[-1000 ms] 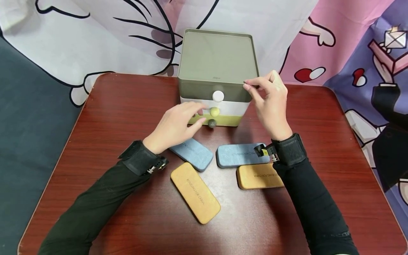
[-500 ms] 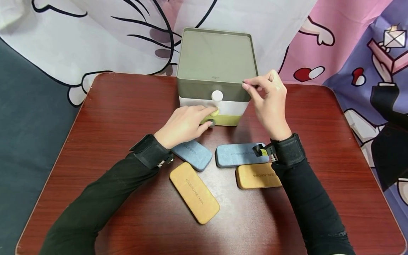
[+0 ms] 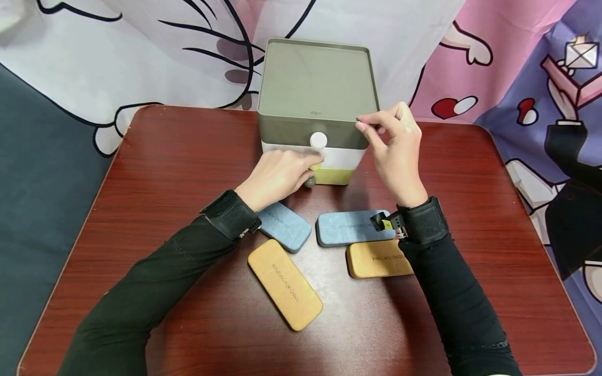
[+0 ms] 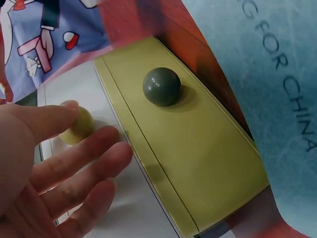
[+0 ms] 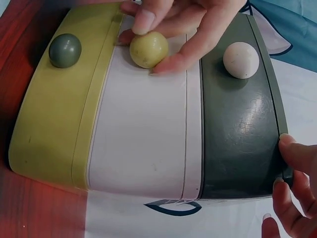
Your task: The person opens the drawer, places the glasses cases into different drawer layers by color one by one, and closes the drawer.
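From where I sit, I read REFUELING FOR CHINA along the front yellow tin, in small dark capitals. My left wrist view shows G FOR CHINA large on a blue tin, the rest of the line cut off by the frame. The right yellow tin and right blue tin carry partly covered lines, and the box a mark on its top too small for me to read.

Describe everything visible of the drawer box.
The drawer box stands upright at the back of the table, plastic-looking. Top to bottom: grey-green with white knob, white with yellow knob, yellow-green with grey-green knob; all look shut. The left hand pinches the yellow knob; the right hand pinches a top front corner.
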